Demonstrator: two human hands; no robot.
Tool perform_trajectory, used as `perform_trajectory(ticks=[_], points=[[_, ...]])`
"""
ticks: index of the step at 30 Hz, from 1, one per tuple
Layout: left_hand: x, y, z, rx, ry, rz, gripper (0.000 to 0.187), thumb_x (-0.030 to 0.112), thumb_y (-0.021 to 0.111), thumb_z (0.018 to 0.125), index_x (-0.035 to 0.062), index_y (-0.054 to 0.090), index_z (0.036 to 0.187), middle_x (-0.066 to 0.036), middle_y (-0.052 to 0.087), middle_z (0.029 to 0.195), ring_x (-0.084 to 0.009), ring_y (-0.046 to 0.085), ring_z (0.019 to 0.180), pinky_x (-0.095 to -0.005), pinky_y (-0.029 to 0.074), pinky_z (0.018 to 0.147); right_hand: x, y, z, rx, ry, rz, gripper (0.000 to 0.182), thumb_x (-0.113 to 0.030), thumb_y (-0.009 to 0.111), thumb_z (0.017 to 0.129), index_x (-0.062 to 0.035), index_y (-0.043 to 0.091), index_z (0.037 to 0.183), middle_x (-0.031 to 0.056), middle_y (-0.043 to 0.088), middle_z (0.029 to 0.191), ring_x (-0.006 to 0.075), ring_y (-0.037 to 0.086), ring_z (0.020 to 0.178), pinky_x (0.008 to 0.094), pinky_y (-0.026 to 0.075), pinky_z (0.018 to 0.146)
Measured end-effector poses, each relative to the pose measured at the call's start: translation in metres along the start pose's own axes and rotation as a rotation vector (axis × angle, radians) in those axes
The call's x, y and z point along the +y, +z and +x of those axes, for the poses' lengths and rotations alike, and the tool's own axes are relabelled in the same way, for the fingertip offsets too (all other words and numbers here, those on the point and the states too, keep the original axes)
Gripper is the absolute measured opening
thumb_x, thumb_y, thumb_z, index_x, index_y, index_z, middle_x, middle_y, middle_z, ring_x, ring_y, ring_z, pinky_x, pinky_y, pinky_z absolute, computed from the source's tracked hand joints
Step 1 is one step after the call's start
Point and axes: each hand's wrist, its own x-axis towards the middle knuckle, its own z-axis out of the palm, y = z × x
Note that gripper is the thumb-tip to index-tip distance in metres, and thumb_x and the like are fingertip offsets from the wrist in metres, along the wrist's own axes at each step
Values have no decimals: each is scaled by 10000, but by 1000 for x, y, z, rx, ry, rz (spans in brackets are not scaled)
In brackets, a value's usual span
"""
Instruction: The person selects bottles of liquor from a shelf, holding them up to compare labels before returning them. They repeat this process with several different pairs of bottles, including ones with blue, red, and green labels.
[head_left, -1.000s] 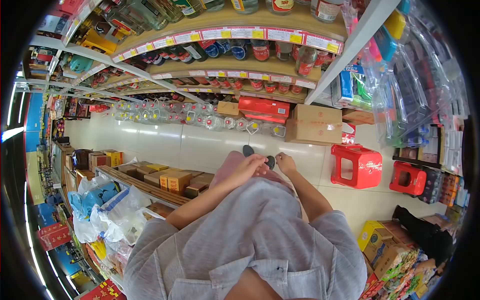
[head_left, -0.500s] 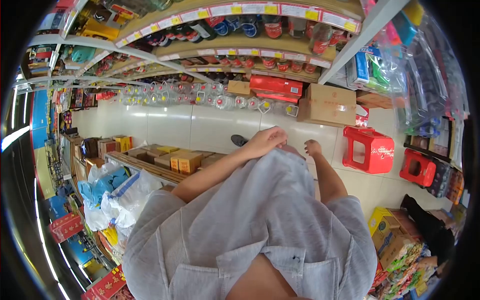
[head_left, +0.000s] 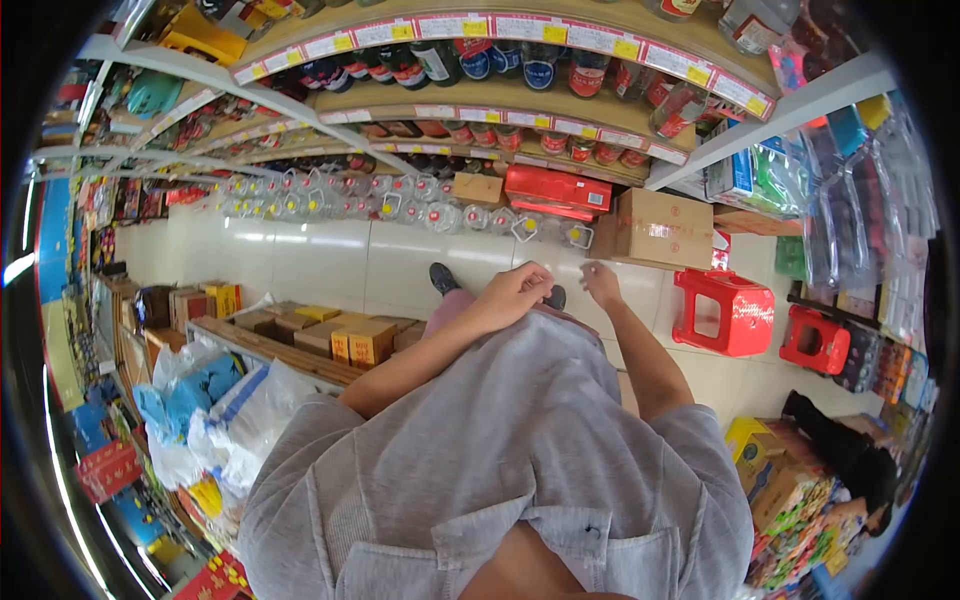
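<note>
The person's left arm bends at the elbow and comes in across the front of the grey shirt [head_left: 520, 400], its hand [head_left: 515, 290] above the hem, palm side turned inward, fingers loosely curled and a little apart from the thumb. The right arm reaches farther forward; the right hand [head_left: 600, 284] hangs over the floor, apart from the left, its fingers loosely bent and slightly apart.

Below them are two dark shoes on the pale, glossy tiled floor [head_left: 410, 275], one beyond the left hand, the other between the hands. Left of the body, white and blue plastic bags [head_left: 240, 410] lie near a wooden-slatted rack [head_left: 270, 352], with a row of cartons [head_left: 365, 342] along its far side. On the right stand two red stools, the nearer one [head_left: 725, 313] close to the shelving and the other [head_left: 815, 340] farther right. A person in dark clothes [head_left: 850, 450] is at the right, by packaged goods.

The nearest thing past the right hand is one large carton [head_left: 665, 228], on the floor at the foot of the shelving's front edge. Left of it are one red box [head_left: 557, 190], one smaller carton [head_left: 478, 188] and clear jugs [head_left: 440, 216], too many to count. Above, at least three shelf tiers [head_left: 400, 95] hold bottles.
</note>
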Motion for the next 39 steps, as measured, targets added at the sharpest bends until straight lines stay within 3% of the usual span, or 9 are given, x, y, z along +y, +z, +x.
perform_trajectory(ticks=[7,11,15,19,20,23,28,32,39], points=[[35,-103,-16,-179,144,225,242,243,623,986,37,616,1114,-110,736,882,-215,714,798,-340,553,755,-233,-7,20,510,-497,-36,403,-234,674,934,25,582,1230,217,672,1126,342,672,968,435,517,838],[-6,-168,-22,-104,154,213,248,243,631,981,42,619,1125,-120,734,904,-226,714,822,-339,547,764,-347,-12,56,873,-766,-102,439,-249,704,916,49,565,1207,234,621,1206,360,637,917,451,496,855],[-46,-221,-28,-107,122,230,245,228,631,985,41,622,1144,-120,734,929,-203,712,851,-322,539,771,-432,-30,76,827,-600,-261,416,-253,750,867,-2,633,1177,194,655,1193,403,615,1018,447,479,918],[-46,-259,-42,-207,67,295,242,224,630,986,41,626,1144,-125,730,922,-202,708,825,-330,546,761,-448,-36,112,981,-874,-395,370,-263,765,845,-52,683,1138,163,679,1164,403,607,1093,469,470,950],[-46,-264,-42,-191,57,310,242,223,629,987,39,626,1144,-120,728,913,-195,704,820,-329,545,760,-440,-47,131,1027,-795,-717,447,-439,607,941,-96,652,1224,168,661,1235,389,613,1124,500,477,954],[-45,-258,-41,-93,49,315,242,219,624,988,37,626,1149,-106,722,894,-180,693,812,-329,543,761,-421,-58,172,1186,-901,-907,470,-475,556,961,-101,651,1229,166,662,1229,400,591,1148,501,460,988],[-28,-215,-42,107,86,81,233,192,607,988,38,624,1162,-91,721,901,-175,681,826,-326,537,774,-431,-45,129,1041,-838,-633,521,-440,666,902,-43,630,1237,203,672,1202,397,643,1072,487,522,902],[-17,-181,-45,26,88,202,240,211,628,962,56,629,1145,-117,734,909,-221,696,777,-333,542,740,-428,-34,76,751,-429,-381,484,-410,715,873,-4,607,1114,211,677,1123,400,675,902,506,525,832],[2,-171,-33,97,154,423,247,200,633,967,62,632,1172,-89,724,943,-207,684,825,-329,539,751,-397,-21,33,746,-869,-168,348,-297,722,917,-51,635,1148,165,666,1007,316,668,795,412,528,729]])
